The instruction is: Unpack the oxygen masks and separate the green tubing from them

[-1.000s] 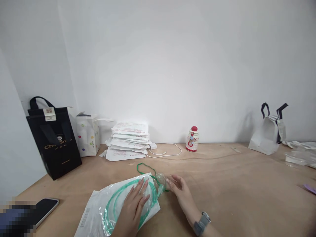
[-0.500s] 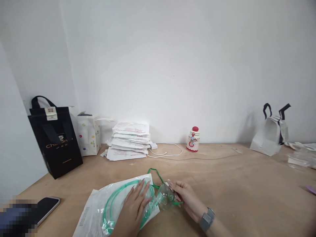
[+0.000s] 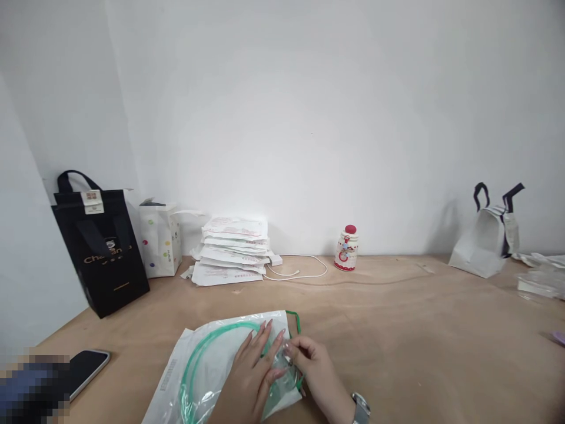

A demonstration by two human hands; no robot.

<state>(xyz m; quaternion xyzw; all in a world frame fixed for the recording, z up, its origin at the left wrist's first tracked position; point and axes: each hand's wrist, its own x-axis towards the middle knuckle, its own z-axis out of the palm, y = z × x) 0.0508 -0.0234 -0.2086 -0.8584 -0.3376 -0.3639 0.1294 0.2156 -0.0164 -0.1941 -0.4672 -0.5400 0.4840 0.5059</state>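
A white-backed clear plastic pouch [image 3: 212, 377] lies on the wooden table, with coiled green oxygen tubing [image 3: 207, 347] inside it. My left hand [image 3: 251, 377] rests on the pouch's clear front, fingers spread. Right beside it, my right hand [image 3: 311, 368] pinches a clear plastic oxygen mask [image 3: 286, 380] at the pouch's mouth. Both hands hide much of the mask. A green elastic strap [image 3: 295, 321] loops out past the pouch's upper right corner.
A stack of white pouches [image 3: 233, 250] stands at the wall, beside a white cable [image 3: 300, 275] and a small red-capped bottle [image 3: 346, 250]. Black [image 3: 101, 253] and dotted white [image 3: 161, 241] paper bags stand left, a phone [image 3: 88, 371] lies lower left, and a white bag [image 3: 483, 241] stands right.
The mask has moved left from the table to the pouch's mouth, carried by my right hand. The green strap has shifted to the pouch's upper right corner.
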